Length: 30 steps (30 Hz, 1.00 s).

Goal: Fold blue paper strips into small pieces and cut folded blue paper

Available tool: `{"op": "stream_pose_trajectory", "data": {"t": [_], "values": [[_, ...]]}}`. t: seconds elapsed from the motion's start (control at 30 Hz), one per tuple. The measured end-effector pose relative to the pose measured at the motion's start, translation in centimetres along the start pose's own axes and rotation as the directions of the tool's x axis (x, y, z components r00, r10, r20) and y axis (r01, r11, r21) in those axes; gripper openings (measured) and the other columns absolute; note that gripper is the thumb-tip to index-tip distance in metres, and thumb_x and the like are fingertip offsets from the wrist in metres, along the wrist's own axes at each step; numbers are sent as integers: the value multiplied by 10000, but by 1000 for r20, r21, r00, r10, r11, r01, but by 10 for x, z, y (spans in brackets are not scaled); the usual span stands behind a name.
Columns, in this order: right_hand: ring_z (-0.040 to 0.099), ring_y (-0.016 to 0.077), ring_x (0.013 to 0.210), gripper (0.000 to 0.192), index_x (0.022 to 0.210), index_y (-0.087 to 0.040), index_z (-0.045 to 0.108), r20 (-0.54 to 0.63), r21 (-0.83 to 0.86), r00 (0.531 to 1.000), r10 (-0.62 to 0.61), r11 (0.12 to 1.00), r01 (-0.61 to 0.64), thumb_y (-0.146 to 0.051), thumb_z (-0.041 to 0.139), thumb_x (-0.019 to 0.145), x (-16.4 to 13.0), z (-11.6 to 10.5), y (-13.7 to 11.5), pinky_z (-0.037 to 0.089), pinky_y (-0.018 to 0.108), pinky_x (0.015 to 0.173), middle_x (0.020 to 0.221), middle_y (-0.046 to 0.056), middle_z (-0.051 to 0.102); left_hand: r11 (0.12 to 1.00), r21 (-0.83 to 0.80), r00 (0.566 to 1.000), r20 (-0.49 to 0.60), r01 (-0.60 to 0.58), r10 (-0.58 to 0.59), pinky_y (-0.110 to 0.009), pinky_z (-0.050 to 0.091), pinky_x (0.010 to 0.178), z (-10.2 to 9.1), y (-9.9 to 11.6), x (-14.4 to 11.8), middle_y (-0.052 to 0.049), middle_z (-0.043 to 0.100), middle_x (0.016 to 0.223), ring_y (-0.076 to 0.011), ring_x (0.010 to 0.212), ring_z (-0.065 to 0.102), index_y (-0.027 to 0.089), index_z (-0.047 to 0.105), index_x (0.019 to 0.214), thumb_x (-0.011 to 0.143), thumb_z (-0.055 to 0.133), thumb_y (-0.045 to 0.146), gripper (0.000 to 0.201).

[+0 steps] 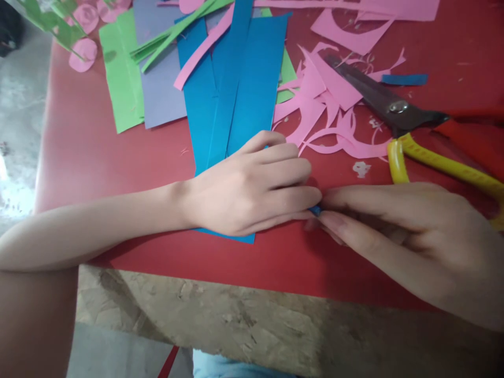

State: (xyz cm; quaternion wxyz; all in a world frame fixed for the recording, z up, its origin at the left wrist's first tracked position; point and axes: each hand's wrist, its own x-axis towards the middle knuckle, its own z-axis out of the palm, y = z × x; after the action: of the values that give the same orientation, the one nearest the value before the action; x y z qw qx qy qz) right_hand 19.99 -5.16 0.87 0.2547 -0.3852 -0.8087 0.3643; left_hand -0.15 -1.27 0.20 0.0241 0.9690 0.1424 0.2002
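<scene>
My left hand (252, 186) lies palm down on the near end of a blue paper sheet (244, 89) on the red table (98, 152). Its fingertips meet those of my right hand (413, 236) around a small blue paper piece (315, 211), which both hands pinch; most of that piece is hidden by the fingers. The blue sheet is cut into long strips running away from me. Scissors (394, 107) with dark blades and yellow and red handles lie just beyond my right hand.
Pink paper scraps (318, 100) are scattered between the blue sheet and the scissors. Green paper (122, 79) and purple paper (161, 89) lie at the far left, with pink paper rolls (83, 53) near the corner. The table's worn front edge (236, 320) is close to me.
</scene>
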Motion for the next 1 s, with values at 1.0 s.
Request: {"op": "stream_pose_trajectory", "data": {"t": [1.0], "values": [[526, 126, 510, 249, 655, -235, 407, 60, -226, 965, -254, 939, 261, -183, 382, 897, -5, -1, 3, 370, 296, 487, 588, -10, 552, 988, -142, 978, 205, 61, -31, -333, 383, 860, -2, 1, 1, -48, 569, 787, -161, 891, 535, 185, 570, 962, 948, 225, 435, 426]]}}
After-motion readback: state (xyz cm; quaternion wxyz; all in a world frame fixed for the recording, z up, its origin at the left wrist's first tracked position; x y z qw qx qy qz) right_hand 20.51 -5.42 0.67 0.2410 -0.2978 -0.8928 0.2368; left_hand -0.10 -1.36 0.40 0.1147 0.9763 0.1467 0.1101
